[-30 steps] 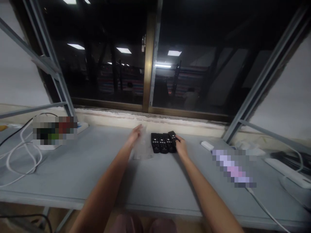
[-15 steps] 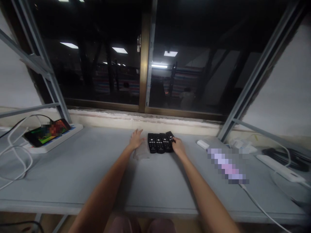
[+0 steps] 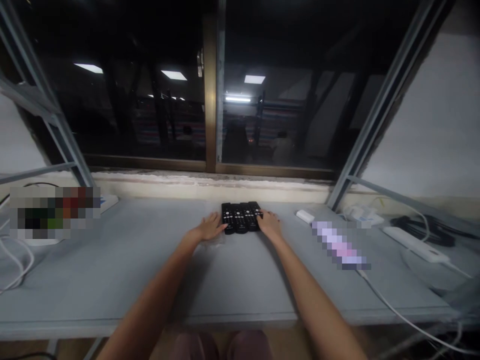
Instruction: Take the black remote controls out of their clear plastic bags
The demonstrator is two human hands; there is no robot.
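Several black remote controls point(image 3: 240, 218) lie side by side in a row on the grey table, their white and grey buttons facing up. My left hand point(image 3: 210, 226) is at the row's left end, fingers apart, its thumb touching the lower left edge of the leftmost remote. Beneath that hand lies a clear plastic bag point(image 3: 216, 242), mostly hidden and faint. At the opposite end, my right hand point(image 3: 270, 224) rests against the rightmost remote with its thumb side, the other fingers stretched out beyond it and partly blurred.
To the right are a blurred-out phone-like object point(image 3: 339, 246) with a white cable, a small white block point(image 3: 305, 216) and a white power strip point(image 3: 416, 244). Another white strip point(image 3: 109, 201) and cables sit at the left. Metal posts and a window point(image 3: 277, 125) stand behind the table point(image 3: 150, 280).
The rightmost remote, tilted before, now lies in line with the others. My left hand has come down and inward to touch the row. The whole view has shifted a little.
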